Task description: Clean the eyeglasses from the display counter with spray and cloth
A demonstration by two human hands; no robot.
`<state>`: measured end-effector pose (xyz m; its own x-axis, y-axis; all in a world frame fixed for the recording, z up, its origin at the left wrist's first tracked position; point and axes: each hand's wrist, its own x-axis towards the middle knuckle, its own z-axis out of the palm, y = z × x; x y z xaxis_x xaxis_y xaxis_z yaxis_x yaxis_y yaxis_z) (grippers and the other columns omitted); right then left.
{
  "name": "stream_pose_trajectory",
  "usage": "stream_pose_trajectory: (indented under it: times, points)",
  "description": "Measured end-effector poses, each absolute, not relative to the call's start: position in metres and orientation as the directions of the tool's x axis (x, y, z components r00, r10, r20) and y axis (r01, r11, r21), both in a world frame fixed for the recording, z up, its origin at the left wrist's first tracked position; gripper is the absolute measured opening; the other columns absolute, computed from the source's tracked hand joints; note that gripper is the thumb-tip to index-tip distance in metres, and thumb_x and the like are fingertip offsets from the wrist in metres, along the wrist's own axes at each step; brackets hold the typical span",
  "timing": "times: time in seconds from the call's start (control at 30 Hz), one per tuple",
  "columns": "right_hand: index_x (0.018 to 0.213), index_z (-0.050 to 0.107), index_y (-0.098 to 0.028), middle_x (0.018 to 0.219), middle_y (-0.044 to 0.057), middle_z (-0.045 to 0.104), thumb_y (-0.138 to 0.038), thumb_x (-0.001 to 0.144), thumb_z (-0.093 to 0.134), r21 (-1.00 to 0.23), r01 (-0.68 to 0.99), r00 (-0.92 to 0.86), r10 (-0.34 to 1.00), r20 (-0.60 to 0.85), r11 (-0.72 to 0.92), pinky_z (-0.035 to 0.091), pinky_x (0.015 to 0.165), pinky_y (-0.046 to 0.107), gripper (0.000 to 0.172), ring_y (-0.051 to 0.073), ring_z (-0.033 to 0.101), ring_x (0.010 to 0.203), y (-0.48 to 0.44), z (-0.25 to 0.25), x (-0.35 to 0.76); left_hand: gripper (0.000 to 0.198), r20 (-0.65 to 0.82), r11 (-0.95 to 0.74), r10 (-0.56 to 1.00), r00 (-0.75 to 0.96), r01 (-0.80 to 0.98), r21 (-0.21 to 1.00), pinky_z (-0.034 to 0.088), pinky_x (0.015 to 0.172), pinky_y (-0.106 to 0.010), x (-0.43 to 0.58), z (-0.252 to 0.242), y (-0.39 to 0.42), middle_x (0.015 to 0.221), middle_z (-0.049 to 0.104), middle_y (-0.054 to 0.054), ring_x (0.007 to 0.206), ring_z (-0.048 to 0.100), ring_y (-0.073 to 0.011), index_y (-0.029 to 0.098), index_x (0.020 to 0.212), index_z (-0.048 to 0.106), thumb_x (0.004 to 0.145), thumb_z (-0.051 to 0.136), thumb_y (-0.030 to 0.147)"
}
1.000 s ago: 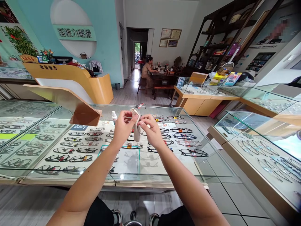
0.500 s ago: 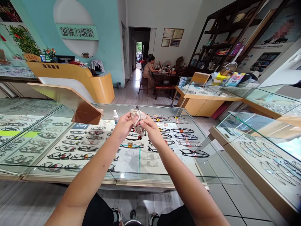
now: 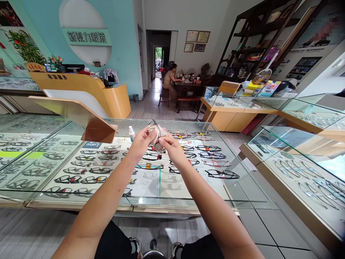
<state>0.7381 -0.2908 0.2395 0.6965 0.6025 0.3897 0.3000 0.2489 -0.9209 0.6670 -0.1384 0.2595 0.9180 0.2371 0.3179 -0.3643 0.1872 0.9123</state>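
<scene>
Both hands are raised together over the glass display case (image 3: 188, 201). My left hand (image 3: 143, 141) is closed on a light beige cloth (image 3: 153, 132), its thumb pressing the cloth against a pair of glasses. Pinched in the fingers of my right hand (image 3: 171, 144) is the dark-rimmed pair of glasses (image 3: 159, 146), with one lens showing below the cloth. A small white spray bottle (image 3: 131, 134) stands on the glass left of my left hand. Rows of glasses (image 3: 211, 155) lie inside the case beneath.
A wooden stand (image 3: 93, 126) rests on the case at the left. More display cases (image 3: 304, 172) run along the right. Behind are a yellow counter (image 3: 115, 99) and a person (image 3: 169, 81) seated at a dark table.
The glasses have turned a little in my hands, and the cloth has shifted slightly left. The view has moved slightly.
</scene>
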Motion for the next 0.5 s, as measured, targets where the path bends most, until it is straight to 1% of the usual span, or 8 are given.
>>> stream_pose_trajectory:
  times: [0.07,0.13,0.2,0.33,0.4,0.5]
  points:
    - [0.087,0.086,-0.026,0.120,0.009,0.067,-0.073,0.092,0.074,-0.912,0.326,0.689,0.597,0.410,0.249,0.043,0.119,0.048,0.049,0.032,0.061,0.129,-0.2907,0.2396,0.7379,0.058,0.301,0.196,0.249,0.920,-0.353,0.915,0.062,0.108,-0.048,0.6675,0.2584,-0.1392,0.128,0.082,-0.014,0.126,0.076,-0.0336,0.020,0.125,0.078,0.090,0.083,0.065]
    - [0.087,0.086,-0.026,0.118,0.009,0.068,-0.075,0.092,0.073,-0.898,0.363,0.678,0.591,0.437,0.248,0.043,0.119,0.047,0.051,0.032,0.061,0.128,-0.2902,0.2391,0.7377,0.059,0.282,0.211,0.265,0.922,-0.341,0.916,0.063,0.105,-0.049,0.6680,0.2579,-0.1396,0.124,0.083,-0.014,0.123,0.077,-0.0338,0.020,0.122,0.078,0.089,0.084,0.068]
    - [0.087,0.086,-0.025,0.115,0.009,0.069,-0.076,0.093,0.071,-0.887,0.393,0.668,0.588,0.456,0.242,0.045,0.117,0.047,0.053,0.031,0.061,0.125,-0.2898,0.2380,0.7378,0.060,0.278,0.208,0.275,0.920,-0.339,0.917,0.065,0.102,-0.048,0.6682,0.2578,-0.1394,0.123,0.083,-0.015,0.119,0.078,-0.0337,0.019,0.123,0.078,0.086,0.088,0.065]
    - [0.092,0.085,-0.024,0.106,0.008,0.069,-0.077,0.095,0.068,-0.892,0.401,0.670,0.598,0.440,0.208,0.051,0.106,0.045,0.056,0.028,0.064,0.110,-0.2893,0.2356,0.7387,0.063,0.289,0.184,0.283,0.915,-0.347,0.920,0.066,0.095,-0.043,0.6671,0.2593,-0.1392,0.130,0.082,-0.018,0.114,0.080,-0.0328,0.017,0.127,0.075,0.081,0.095,0.055]
    - [0.091,0.085,-0.023,0.106,0.008,0.071,-0.078,0.096,0.066,-0.888,0.415,0.668,0.598,0.443,0.195,0.052,0.104,0.044,0.058,0.028,0.065,0.109,-0.2893,0.2356,0.7382,0.063,0.298,0.160,0.293,0.908,-0.354,0.921,0.065,0.093,-0.041,0.6657,0.2613,-0.1400,0.131,0.081,-0.018,0.112,0.080,-0.0313,0.017,0.126,0.074,0.078,0.097,0.051]
    - [0.089,0.084,-0.023,0.104,0.009,0.072,-0.078,0.097,0.064,-0.861,0.472,0.653,0.581,0.485,0.188,0.050,0.105,0.044,0.058,0.029,0.065,0.112,-0.2900,0.2375,0.7355,0.064,0.308,0.108,0.319,0.896,-0.357,0.928,0.064,0.090,-0.037,0.6638,0.2647,-0.1415,0.125,0.083,-0.017,0.106,0.080,-0.0284,0.016,0.121,0.074,0.073,0.101,0.048]
